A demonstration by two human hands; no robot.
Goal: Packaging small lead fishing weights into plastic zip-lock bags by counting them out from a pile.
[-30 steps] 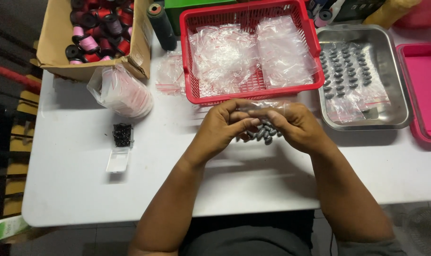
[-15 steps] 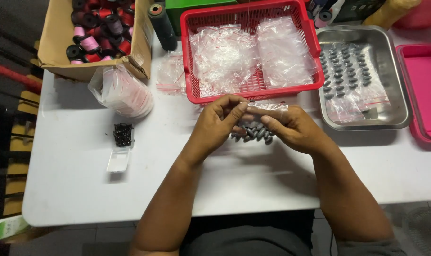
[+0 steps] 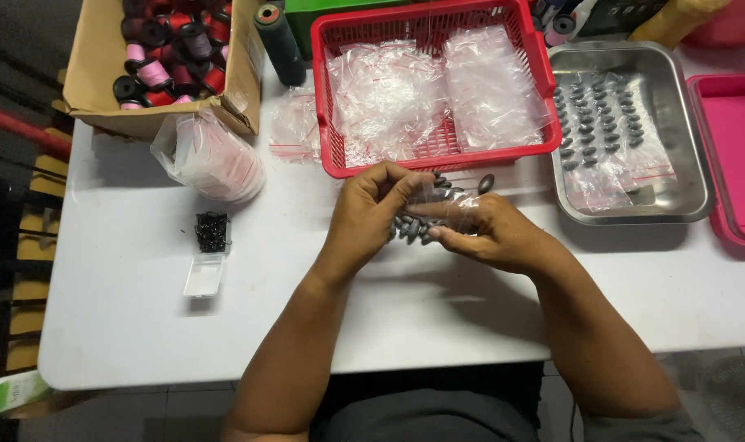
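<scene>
My left hand (image 3: 368, 214) and my right hand (image 3: 494, 233) meet over the white table (image 3: 127, 311), just in front of the red basket (image 3: 544, 78). Between them they pinch a small clear plastic bag (image 3: 448, 203), the left at its near end, the right from under it. Beneath the hands lies a heap of small dark grey oval weights (image 3: 410, 230); a few more (image 3: 480, 183) show just beyond the fingers.
The red basket holds clear zip bags. A steel tray (image 3: 690, 176) at right holds bagged grey weights; a pink tray (image 3: 737, 147) lies beyond. At left: a cardboard box (image 3: 94, 86) of thread spools, a bundle of bags (image 3: 213, 160), a small case of black hooks (image 3: 212, 234).
My right hand has dropped lower and turned under the bag; the left stays pinching it. Grey weights beyond the fingers have come into view.
</scene>
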